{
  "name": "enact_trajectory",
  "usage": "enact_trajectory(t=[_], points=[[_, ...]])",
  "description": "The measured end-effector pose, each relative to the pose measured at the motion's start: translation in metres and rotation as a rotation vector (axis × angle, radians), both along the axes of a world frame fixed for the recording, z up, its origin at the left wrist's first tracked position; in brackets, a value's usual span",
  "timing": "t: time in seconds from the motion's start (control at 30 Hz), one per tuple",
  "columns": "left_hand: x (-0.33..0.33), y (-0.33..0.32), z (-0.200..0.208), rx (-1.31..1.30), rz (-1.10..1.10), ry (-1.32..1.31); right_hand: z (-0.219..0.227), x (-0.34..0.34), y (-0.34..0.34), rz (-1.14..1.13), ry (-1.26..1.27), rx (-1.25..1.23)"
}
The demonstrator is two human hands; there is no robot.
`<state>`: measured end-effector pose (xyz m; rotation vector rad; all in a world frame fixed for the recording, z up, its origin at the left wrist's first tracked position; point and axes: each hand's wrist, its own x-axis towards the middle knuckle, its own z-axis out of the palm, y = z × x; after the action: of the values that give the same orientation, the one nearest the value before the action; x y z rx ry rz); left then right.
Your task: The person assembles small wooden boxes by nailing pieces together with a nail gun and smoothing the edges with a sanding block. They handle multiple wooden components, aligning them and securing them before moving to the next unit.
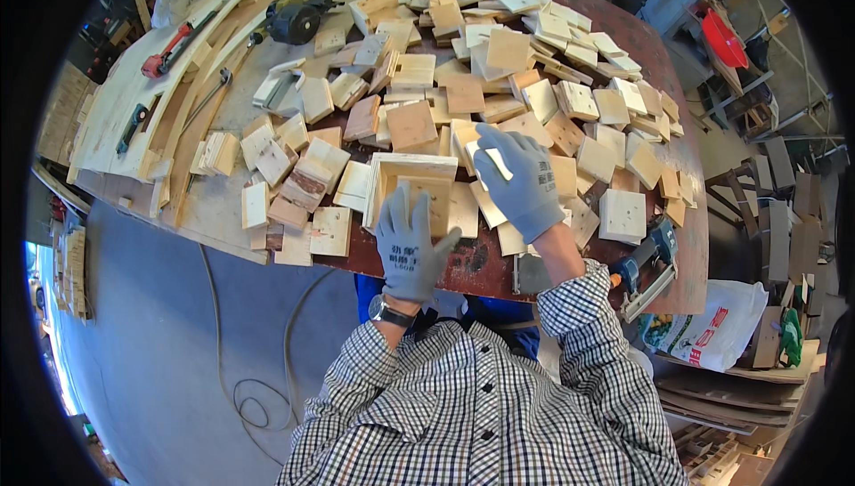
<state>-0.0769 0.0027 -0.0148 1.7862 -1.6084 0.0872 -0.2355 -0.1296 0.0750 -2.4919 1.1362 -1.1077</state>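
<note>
Spreading loosely at wooden box point(419, 166), left fingers point(420, 214)

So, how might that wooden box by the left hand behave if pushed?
The wooden box would likely stay stiff, given its board walls. Its square corners probably keep it from rolling, though it may nudge the crowding blocks.

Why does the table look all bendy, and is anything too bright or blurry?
In the head view, the table's edges curve because the fisheye lens bends straight lines; in the head view, a bright patch at the left rim looks washed out; in the head view, the left hand and right hand look fairly sharp.
</note>
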Motion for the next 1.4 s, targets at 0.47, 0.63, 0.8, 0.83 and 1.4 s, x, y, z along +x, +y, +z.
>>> enact_trajectory(t=[0.47, 0.63, 0.8, 0.83, 1.4], points=[[0.095, 0.021, -0.019, 0.242, -0.082, 0.456, -0.088, 0.045, 0.080, -0.046, 0.522, 0.108], [0.073, 0.024, -0.017, 0.165, -0.001, 0.421, -0.106, 0.054, 0.073, -0.035, 0.366, 0.090], [0.073, 0.019, -0.045, 0.001, 0.047, 0.234, -0.091, 0.051, 0.071, 0.019, 0.501, 0.195], [0.070, 0.017, -0.048, 0.007, 0.047, 0.226, -0.077, 0.048, 0.068, 0.049, 0.598, 0.216], [0.068, 0.015, -0.066, 0.012, 0.158, 0.178, -0.021, 0.103, -0.128, 0.254, 0.892, 0.023]])
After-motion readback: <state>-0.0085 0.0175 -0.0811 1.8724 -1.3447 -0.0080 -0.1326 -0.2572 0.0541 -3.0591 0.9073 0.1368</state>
